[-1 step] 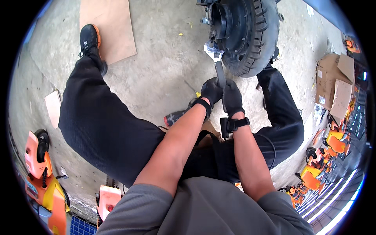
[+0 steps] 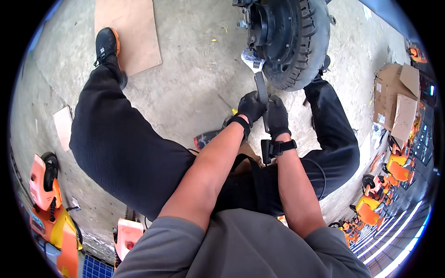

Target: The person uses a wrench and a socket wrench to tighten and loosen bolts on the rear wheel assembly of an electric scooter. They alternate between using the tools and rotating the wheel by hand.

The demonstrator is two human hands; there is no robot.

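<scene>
Both my hands, in black gloves, are closed around the handle of an adjustable wrench (image 2: 260, 83). My left hand (image 2: 251, 106) grips it from the left, and my right hand (image 2: 277, 116) wraps it from the right, close beside the left. The wrench's silver head reaches up to the axle area at the left side of a black wheel (image 2: 282, 41) with a knobby tyre. Whether its jaws sit on a nut is hidden. Bolts and a spring show beside the hub. A black and red tool (image 2: 206, 139), perhaps a power driver, lies on the floor behind my left forearm.
A flat cardboard sheet (image 2: 130, 37) lies under my left foot. An opened cardboard box (image 2: 389, 97) stands at the right. Orange and yellow scooters (image 2: 46, 185) are at the lower left, with more along the right edge. A screwdriver-like rod (image 2: 227, 104) lies near my left hand.
Almost nothing differs. My right hand has shifted very slightly to the right on the handle; the wrench head and wheel stay in place.
</scene>
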